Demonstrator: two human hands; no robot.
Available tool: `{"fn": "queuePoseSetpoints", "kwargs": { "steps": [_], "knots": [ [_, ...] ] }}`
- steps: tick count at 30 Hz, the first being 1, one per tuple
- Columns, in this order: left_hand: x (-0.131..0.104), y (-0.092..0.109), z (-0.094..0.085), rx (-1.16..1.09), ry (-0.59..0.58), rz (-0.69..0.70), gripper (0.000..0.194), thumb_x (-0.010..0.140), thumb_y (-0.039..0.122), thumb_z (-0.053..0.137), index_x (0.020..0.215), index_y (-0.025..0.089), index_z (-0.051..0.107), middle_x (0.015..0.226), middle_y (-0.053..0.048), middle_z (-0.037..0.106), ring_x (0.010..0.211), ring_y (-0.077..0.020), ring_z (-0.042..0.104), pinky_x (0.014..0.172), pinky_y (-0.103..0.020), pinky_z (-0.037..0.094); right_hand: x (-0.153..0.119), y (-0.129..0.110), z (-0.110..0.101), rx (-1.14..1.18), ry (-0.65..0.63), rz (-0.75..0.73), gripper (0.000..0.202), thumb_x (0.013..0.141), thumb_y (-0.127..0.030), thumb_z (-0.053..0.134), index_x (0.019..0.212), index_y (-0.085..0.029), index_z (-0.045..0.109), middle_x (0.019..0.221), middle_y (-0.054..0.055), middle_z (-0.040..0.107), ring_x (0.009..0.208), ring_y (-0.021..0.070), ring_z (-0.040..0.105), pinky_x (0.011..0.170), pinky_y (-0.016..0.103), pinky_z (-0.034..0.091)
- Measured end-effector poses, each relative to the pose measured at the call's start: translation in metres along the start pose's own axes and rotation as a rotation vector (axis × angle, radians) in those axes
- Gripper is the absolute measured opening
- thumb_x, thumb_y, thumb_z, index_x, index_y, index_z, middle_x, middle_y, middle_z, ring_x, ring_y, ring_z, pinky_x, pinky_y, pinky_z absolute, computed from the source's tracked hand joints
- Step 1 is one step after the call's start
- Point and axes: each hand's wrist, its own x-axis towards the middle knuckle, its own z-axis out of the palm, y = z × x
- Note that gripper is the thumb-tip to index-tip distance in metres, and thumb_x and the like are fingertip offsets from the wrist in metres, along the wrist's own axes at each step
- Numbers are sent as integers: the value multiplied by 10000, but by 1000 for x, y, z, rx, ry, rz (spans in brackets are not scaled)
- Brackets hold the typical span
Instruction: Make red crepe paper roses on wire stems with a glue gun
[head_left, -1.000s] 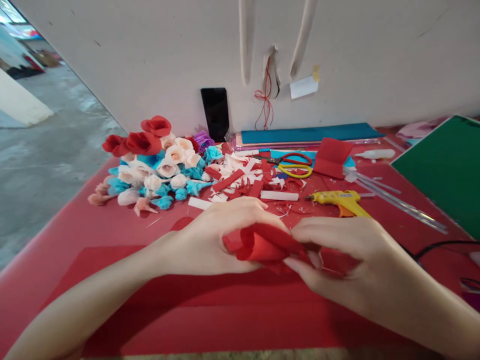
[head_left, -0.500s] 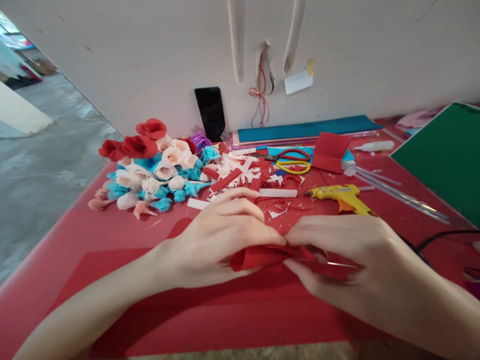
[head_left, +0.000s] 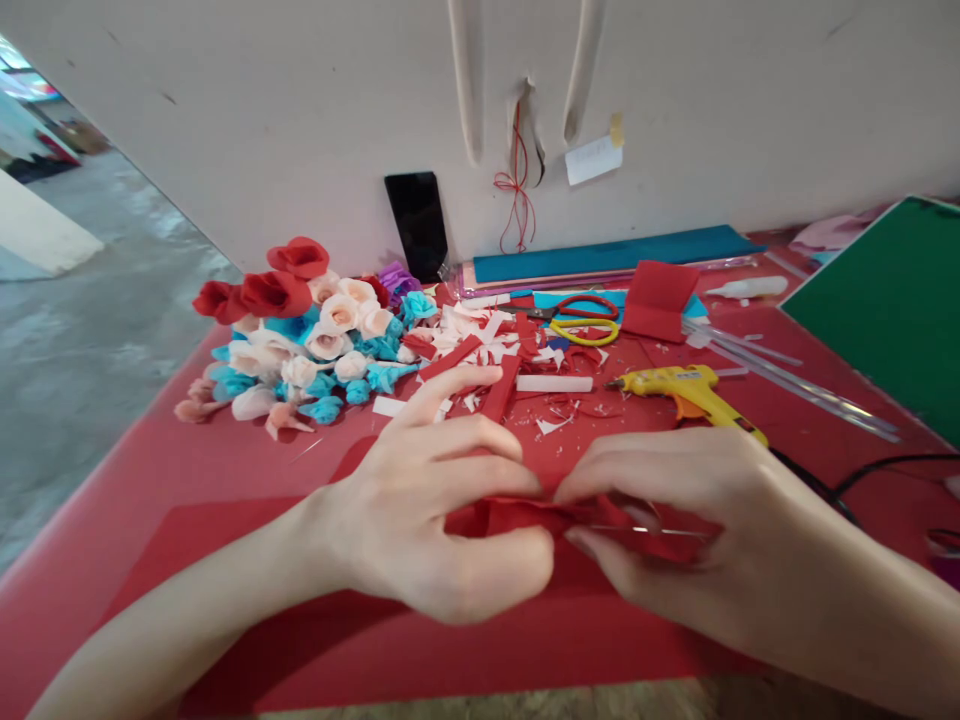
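Note:
Between my hands is a piece of red crepe paper (head_left: 510, 516), gathered like a flower, with a thin wire stem (head_left: 667, 531) running out to the right. My left hand (head_left: 427, 510) curls around the paper's left side, thumb in front and fingers behind, the index finger raised. My right hand (head_left: 675, 510) pinches the gathered base between thumb and fingertips, and the wire passes under its palm. Part of the paper is hidden by the fingers. A red paper sheet (head_left: 195, 535) lies flat under my left forearm.
Finished paper flowers (head_left: 330, 340) are heaped at the left. Behind my hands lie paper scraps (head_left: 487, 335), scissors (head_left: 585, 330) and a yellow glue gun (head_left: 675, 385) with a black cord. A phone (head_left: 417, 225) leans on the wall; a green board (head_left: 892, 310) stands right.
My left thumb has come from beneath the paper to its front, and the left index finger has lifted away. My right hand keeps its pinch, having shifted slightly left.

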Motion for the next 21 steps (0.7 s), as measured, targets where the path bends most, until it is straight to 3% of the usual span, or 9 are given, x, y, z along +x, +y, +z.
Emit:
{"fn": "queuePoseSetpoints", "kwargs": {
  "steps": [3, 5, 8, 12, 21],
  "knots": [
    [0, -4, 1, 241, 9, 255, 116, 715, 130, 558, 649, 216, 600, 634, 40, 669, 599, -120, 592, 1061, -495, 249, 0, 2, 1, 0, -2, -9, 171, 697, -94, 515, 784, -213, 602, 705, -79, 604, 588, 40, 522, 561, 141, 414],
    [-1, -7, 2, 302, 1, 322, 121, 712, 123, 587, 708, 236, 629, 659, 39, 673, 662, -138, 588, 1043, -522, 235, 0, 2, 2, -17, -1, 3, 186, 682, -78, 506, 770, -209, 604, 698, -69, 607, 574, 49, 521, 544, 148, 412],
    [-3, -10, 1, 263, -77, 326, 157, 704, 133, 603, 822, 229, 641, 706, 25, 675, 734, -162, 571, 1033, -535, 217, 0, 3, 3, -45, 2, 15, 185, 686, -79, 498, 767, -201, 612, 693, -38, 615, 555, 69, 518, 510, 165, 402],
    [-3, -10, -2, 223, -111, 339, 137, 690, 113, 602, 783, 208, 635, 712, 16, 674, 768, -170, 560, 1024, -514, 244, 0, 3, 4, -55, 3, 7, 177, 704, -100, 502, 783, -208, 619, 699, -28, 618, 558, 77, 520, 511, 169, 403],
    [-3, -14, -2, 184, -115, 312, 182, 683, 142, 649, 856, 187, 617, 755, 23, 690, 799, -168, 562, 1040, -466, 275, -1, 3, 2, -46, -11, 19, 158, 699, -104, 506, 774, -197, 609, 682, -23, 609, 539, 76, 508, 492, 173, 392]
  ]
}}
